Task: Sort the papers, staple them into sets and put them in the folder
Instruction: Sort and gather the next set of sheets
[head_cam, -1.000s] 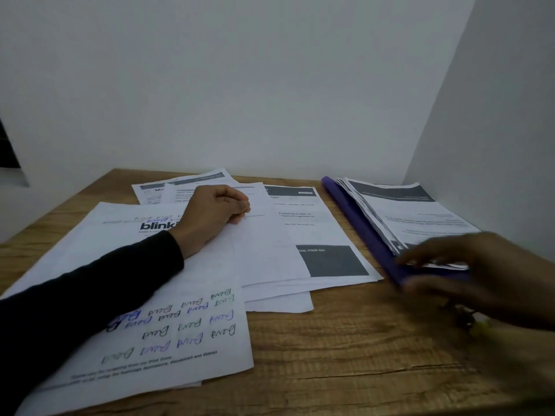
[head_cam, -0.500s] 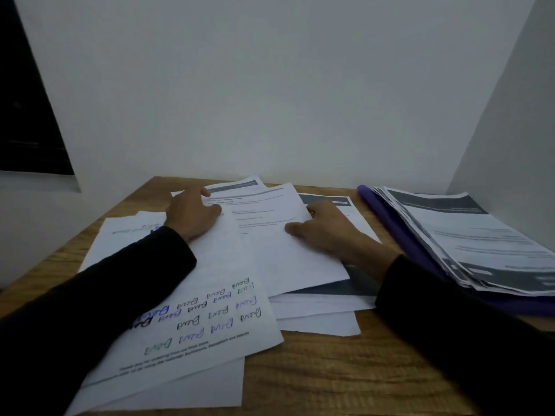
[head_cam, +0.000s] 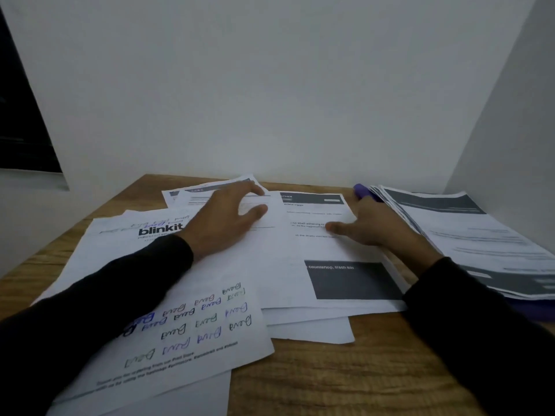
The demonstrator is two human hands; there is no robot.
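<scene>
Both hands flat on loose white printed sheets (head_cam: 300,265) spread mid-table: my left hand (head_cam: 223,223) fingers spread, relaxed, holding nothing; my right hand (head_cam: 375,225) pressing the sheet with the dark grey block (head_cam: 351,279), fingers straight. Purple plastic folder (head_cam: 362,192) far right, stacked printed pages (head_cam: 468,235) on it. Paper looks thin, floppy, slides easily; best pinched at a free corner.

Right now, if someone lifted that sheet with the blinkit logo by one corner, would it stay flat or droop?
The blinkit sheet would probably droop: it looks like a single thin page. It likely weighs little and could slide, since it lies on other loose papers. The left sleeve rests across it, so it would likely drag or crease if pulled now.
</scene>
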